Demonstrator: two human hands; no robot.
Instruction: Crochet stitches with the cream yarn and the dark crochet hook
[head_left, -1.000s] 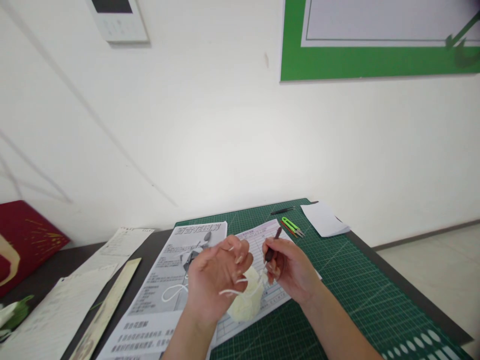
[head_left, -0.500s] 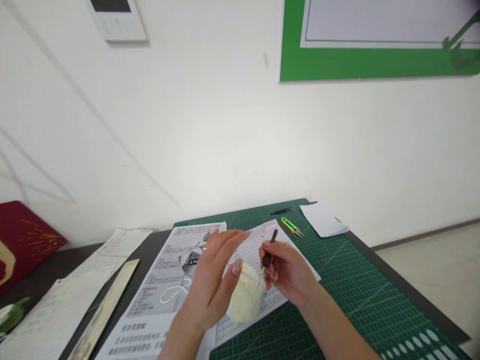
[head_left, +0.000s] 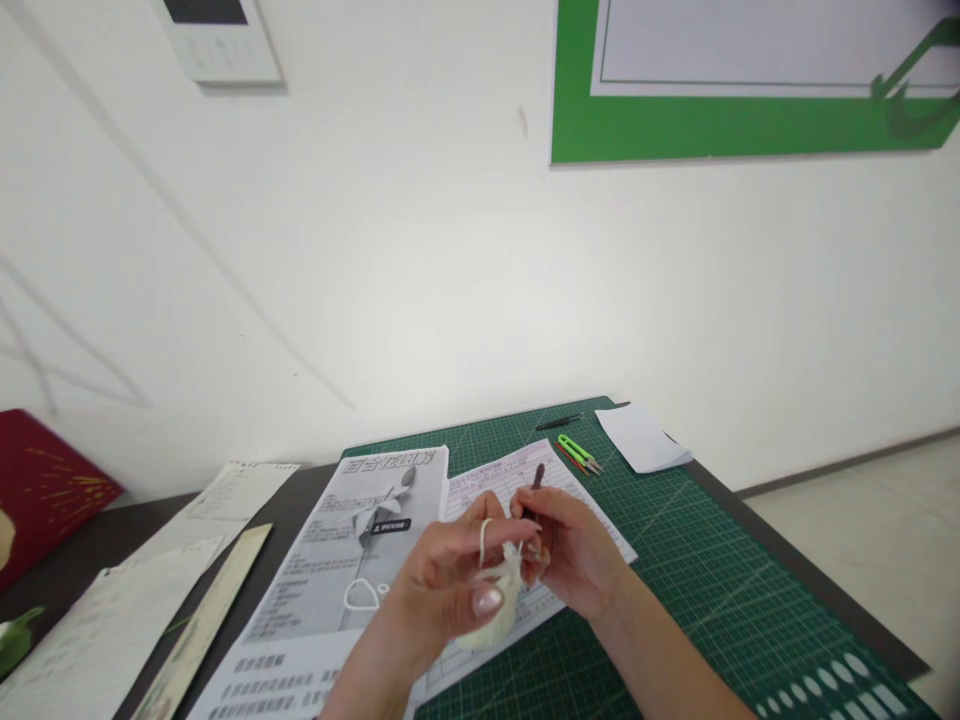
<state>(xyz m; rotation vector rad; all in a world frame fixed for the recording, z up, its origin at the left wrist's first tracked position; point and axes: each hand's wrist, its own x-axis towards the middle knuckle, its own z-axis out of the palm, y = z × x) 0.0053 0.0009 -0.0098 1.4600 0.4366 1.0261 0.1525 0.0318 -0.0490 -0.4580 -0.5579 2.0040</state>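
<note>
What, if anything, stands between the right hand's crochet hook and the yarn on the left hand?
Nothing visible. The crochet hook in the right hand is close beside the pale yarn looped on the left hand. The hook's working end is too unclear to tell whether it touches the yarn.

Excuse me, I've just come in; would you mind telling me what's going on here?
A person is working yarn with both hands. The left hand has a strand looped over it, and the right hand grips a dark-handled tool close by. What the tool's tip is doing is hidden. A pale ball of yarn shows partly beneath the left hand. Green snips lie on the mat, beyond the hands.
</note>
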